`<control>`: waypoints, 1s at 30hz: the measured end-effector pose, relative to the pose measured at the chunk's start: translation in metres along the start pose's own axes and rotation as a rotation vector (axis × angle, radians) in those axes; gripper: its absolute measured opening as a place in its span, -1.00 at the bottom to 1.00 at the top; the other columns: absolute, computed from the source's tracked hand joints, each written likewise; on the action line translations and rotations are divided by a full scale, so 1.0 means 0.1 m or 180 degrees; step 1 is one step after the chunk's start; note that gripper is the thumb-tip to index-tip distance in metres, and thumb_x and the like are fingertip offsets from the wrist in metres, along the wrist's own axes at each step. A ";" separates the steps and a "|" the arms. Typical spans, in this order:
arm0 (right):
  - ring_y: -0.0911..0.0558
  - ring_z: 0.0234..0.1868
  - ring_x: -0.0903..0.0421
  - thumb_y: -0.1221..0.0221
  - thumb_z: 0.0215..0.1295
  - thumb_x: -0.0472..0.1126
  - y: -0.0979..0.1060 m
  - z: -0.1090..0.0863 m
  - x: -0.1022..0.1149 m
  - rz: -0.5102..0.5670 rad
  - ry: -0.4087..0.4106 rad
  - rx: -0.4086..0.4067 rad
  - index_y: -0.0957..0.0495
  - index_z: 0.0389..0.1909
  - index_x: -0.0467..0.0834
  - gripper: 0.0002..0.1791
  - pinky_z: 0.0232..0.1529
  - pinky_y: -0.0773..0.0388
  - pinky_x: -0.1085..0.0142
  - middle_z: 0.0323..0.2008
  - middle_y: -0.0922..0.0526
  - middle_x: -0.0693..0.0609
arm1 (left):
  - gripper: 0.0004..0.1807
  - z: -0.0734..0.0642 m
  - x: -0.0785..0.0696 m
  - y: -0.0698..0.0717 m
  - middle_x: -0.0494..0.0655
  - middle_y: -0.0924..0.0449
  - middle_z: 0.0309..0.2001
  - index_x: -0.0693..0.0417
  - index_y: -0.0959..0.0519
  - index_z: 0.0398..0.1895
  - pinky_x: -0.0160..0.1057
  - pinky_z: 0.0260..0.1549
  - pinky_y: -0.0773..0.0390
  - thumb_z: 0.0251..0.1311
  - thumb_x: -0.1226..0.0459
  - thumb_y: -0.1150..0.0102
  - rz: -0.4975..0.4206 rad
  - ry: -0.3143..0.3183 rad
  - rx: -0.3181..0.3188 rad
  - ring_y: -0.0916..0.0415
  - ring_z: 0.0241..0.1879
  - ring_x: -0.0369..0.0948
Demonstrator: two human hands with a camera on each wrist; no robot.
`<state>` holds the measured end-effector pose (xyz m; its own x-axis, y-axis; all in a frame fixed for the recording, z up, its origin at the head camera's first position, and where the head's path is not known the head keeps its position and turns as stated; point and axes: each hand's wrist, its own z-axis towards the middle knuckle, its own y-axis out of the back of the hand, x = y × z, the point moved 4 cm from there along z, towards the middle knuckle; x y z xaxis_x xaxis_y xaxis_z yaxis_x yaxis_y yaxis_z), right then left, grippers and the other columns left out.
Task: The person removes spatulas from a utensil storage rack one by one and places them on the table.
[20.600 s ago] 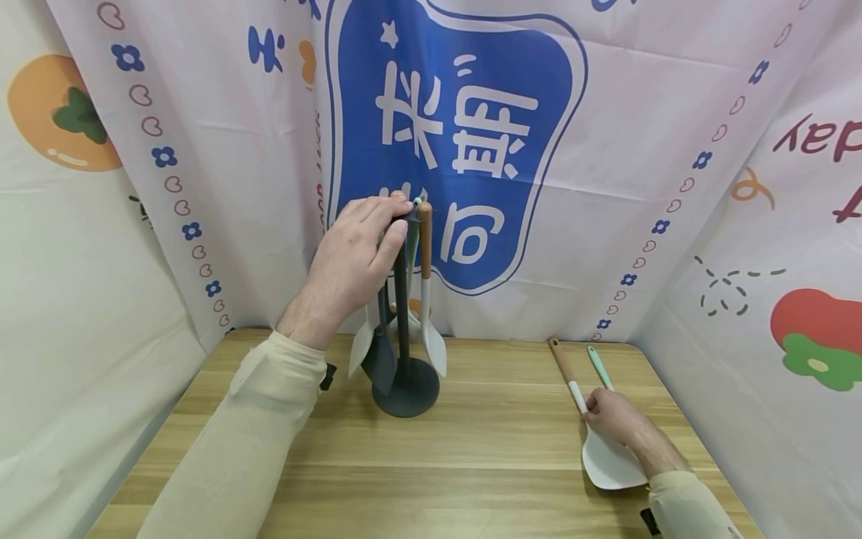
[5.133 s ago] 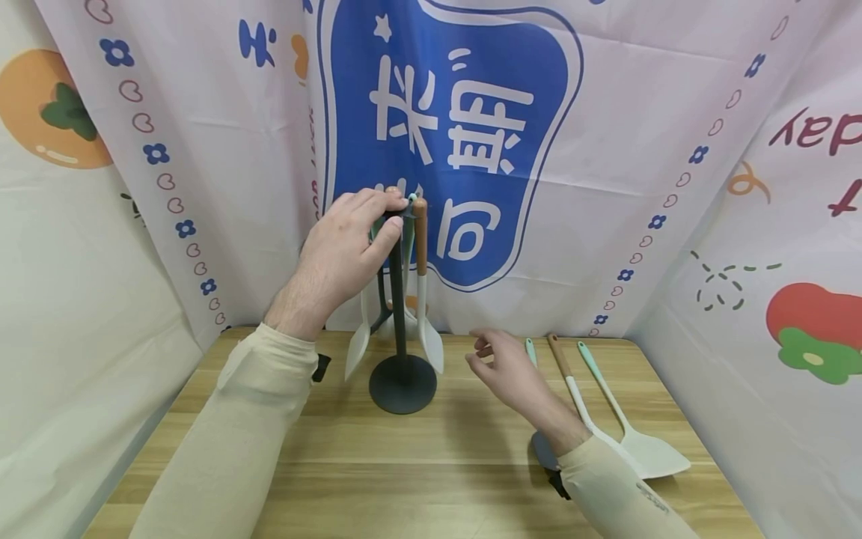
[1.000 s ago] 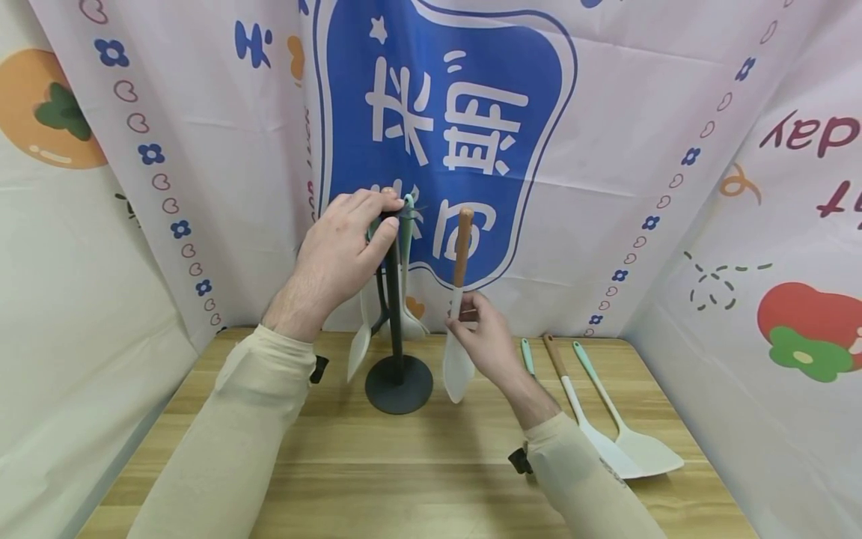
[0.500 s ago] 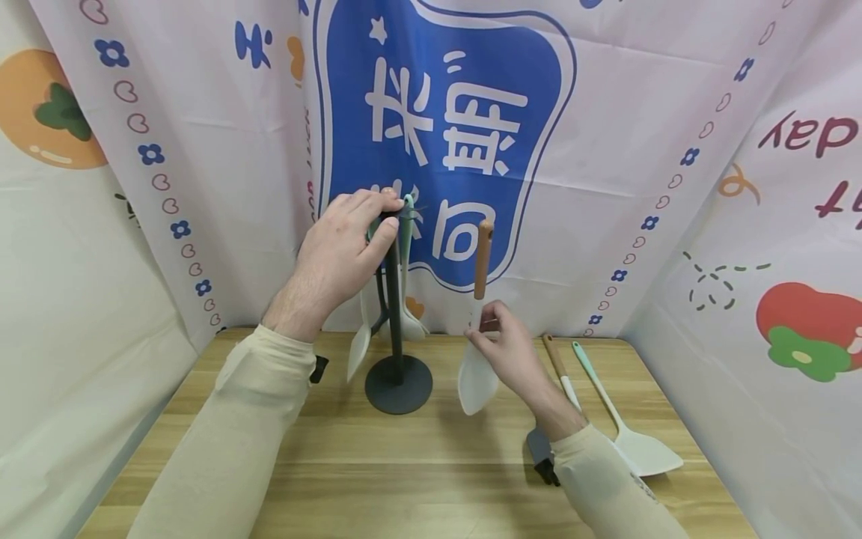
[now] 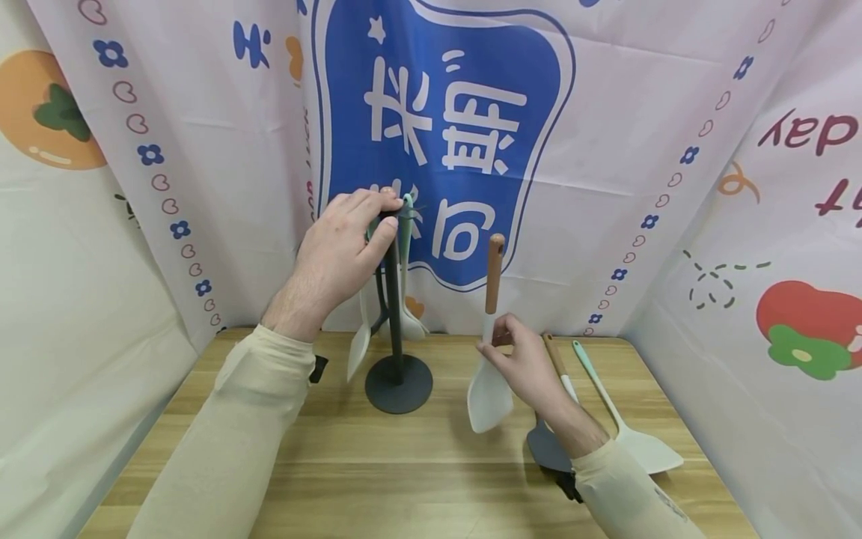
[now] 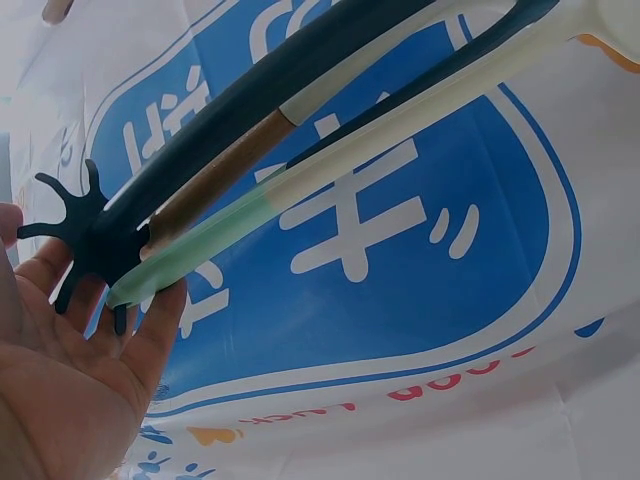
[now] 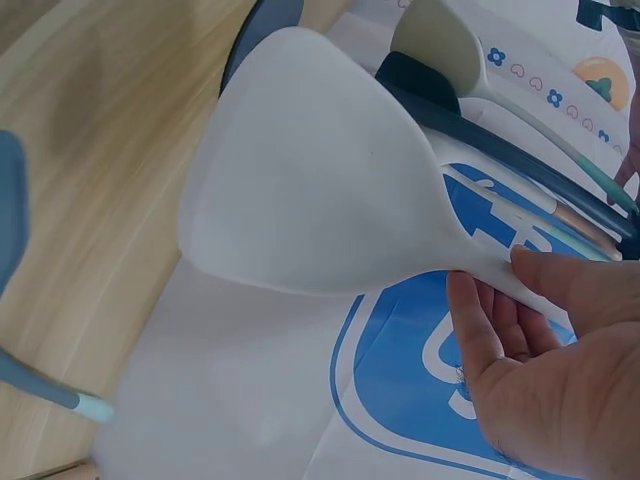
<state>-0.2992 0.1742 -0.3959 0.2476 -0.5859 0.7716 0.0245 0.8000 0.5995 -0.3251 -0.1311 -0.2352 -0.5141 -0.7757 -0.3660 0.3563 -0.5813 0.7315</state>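
While my right hand [image 5: 521, 359] pinches the white spatula [image 5: 489, 389] by its neck and my left hand [image 5: 343, 251] grips the rack [image 5: 397, 374] top, the upright spatula could swing and slip from so slight a hold.

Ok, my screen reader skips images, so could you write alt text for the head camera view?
A right hand holds a white spatula with a brown handle upright above a wooden table. The left hand grips the top of a dark utensil stand with utensils hanging from it. More utensils lie at the right.
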 end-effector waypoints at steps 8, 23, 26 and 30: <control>-0.83 0.35 -0.25 -0.41 0.69 -0.18 0.02 -0.10 -0.07 -0.0118 -0.0059 0.0042 -0.64 0.17 -0.20 -0.75 0.34 -0.88 -0.18 0.14 -0.84 -0.19 | -0.39 0.00 0.00 0.00 -0.07 -0.55 0.74 -0.14 -0.60 0.68 0.34 0.75 -0.47 0.84 -0.10 0.17 0.0002 -0.0004 -0.0002 -0.41 0.73 0.10; -0.87 0.20 -0.17 -0.44 0.67 -0.17 -0.02 -0.23 -0.23 -0.0291 -0.0008 0.0138 -0.67 0.10 -0.17 -0.79 0.05 -0.93 0.04 0.04 -0.87 -0.11 | -0.39 0.00 0.01 0.00 -0.07 -0.54 0.74 -0.14 -0.59 0.69 0.34 0.77 -0.44 0.85 -0.09 0.17 -0.0001 0.0010 0.0006 -0.39 0.75 0.10; -0.89 0.18 -0.17 -0.45 0.66 -0.15 -0.03 -0.25 -0.27 -0.0297 -0.0051 0.0167 -0.68 0.11 -0.17 -0.77 -0.04 -0.94 0.14 0.02 -0.86 -0.11 | -0.39 0.00 0.01 0.00 -0.07 -0.54 0.74 -0.14 -0.60 0.69 0.35 0.76 -0.45 0.84 -0.10 0.17 -0.0001 0.0011 0.0001 -0.40 0.75 0.10; -0.90 0.13 -0.11 -0.45 0.66 -0.15 -0.06 -0.26 -0.32 -0.0294 -0.0109 0.0202 -0.68 0.11 -0.19 -0.76 -0.10 -0.92 0.19 0.00 -0.85 -0.10 | -0.38 0.00 0.01 0.00 -0.08 -0.54 0.74 -0.15 -0.60 0.69 0.34 0.76 -0.45 0.84 -0.11 0.18 -0.0003 0.0006 0.0003 -0.39 0.75 0.10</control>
<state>-0.2817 0.1919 -0.4297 0.2137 -0.6617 0.7187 -0.0159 0.7332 0.6798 -0.3254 -0.1316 -0.2356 -0.5130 -0.7755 -0.3679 0.3550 -0.5819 0.7317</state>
